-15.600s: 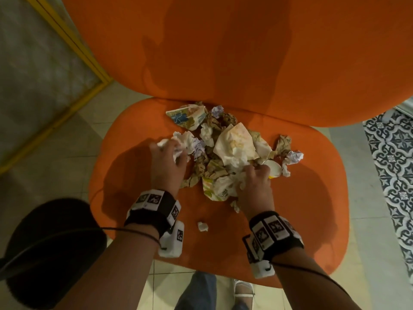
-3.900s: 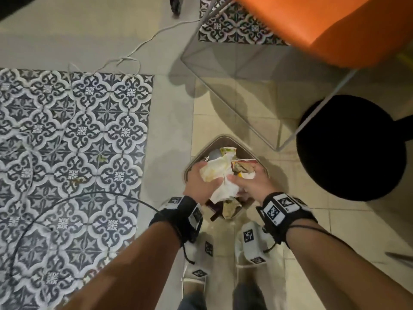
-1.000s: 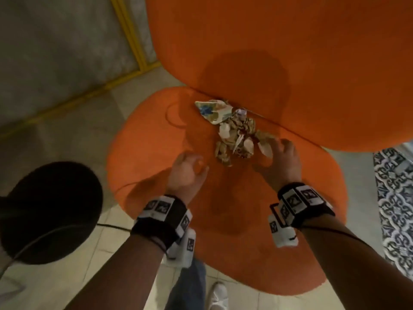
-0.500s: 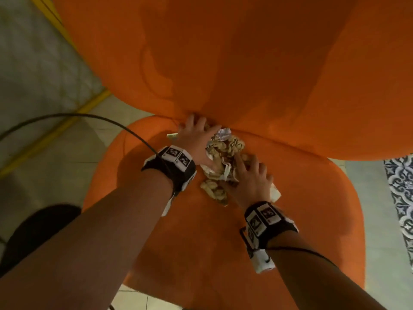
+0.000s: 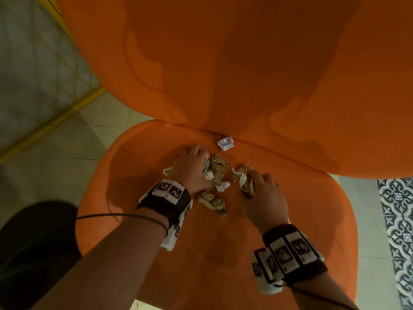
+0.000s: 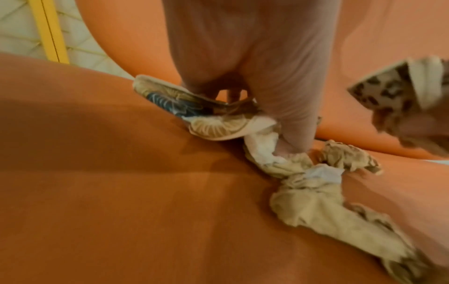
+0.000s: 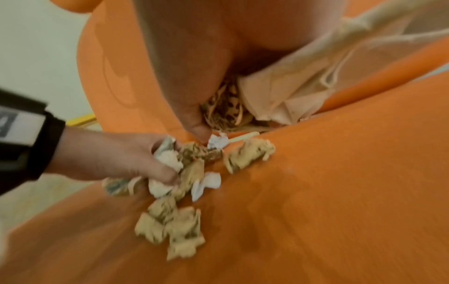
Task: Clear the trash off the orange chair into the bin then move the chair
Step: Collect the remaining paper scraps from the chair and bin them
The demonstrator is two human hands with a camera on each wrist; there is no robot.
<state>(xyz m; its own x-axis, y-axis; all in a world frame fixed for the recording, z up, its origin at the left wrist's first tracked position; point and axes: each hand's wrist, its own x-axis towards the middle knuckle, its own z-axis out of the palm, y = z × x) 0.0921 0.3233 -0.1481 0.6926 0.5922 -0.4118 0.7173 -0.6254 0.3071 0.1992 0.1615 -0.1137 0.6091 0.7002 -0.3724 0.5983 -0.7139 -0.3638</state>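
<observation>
- No brand or readable writing is showing anywhere; the wrist bands (image 5: pixel 165 193) are carrying only black-and-white square marker patterns.
- The orange chair (image 5: pixel 223 253) is standing on pale floor tiles, and the trash is lying near the back of its seat, close to the crease under the backrest.
- The left hand (image 5: pixel 190 168) is curling its fingers round a bunch of crumpled paper (image 7: pixel 167 161); a flowered wrapper (image 6: pixel 184 107) is sticking out under the palm.
- The right hand (image 5: pixel 266 198) is closing on a spotted brown scrap (image 7: pixel 223 111) and a pale sheet (image 7: pixel 303 92), thumb pressing down beside them.
- One small white paper ball (image 5: pixel 225 143) is sitting alone at the crease, apart from both hands.
- Between the hands, a loose brown clump (image 5: pixel 212 202) is lying on the seat; the scraps overlap too much for a sure count, roughly a handful.
- Only the head view is showing the black round object (image 5: pixel 33 253) on the floor at left and the patterned tile (image 5: pixel 397 220) at right.
- Only the wrist views are showing the wrapper's blue-and-tan print and the leopard-like spots.
</observation>
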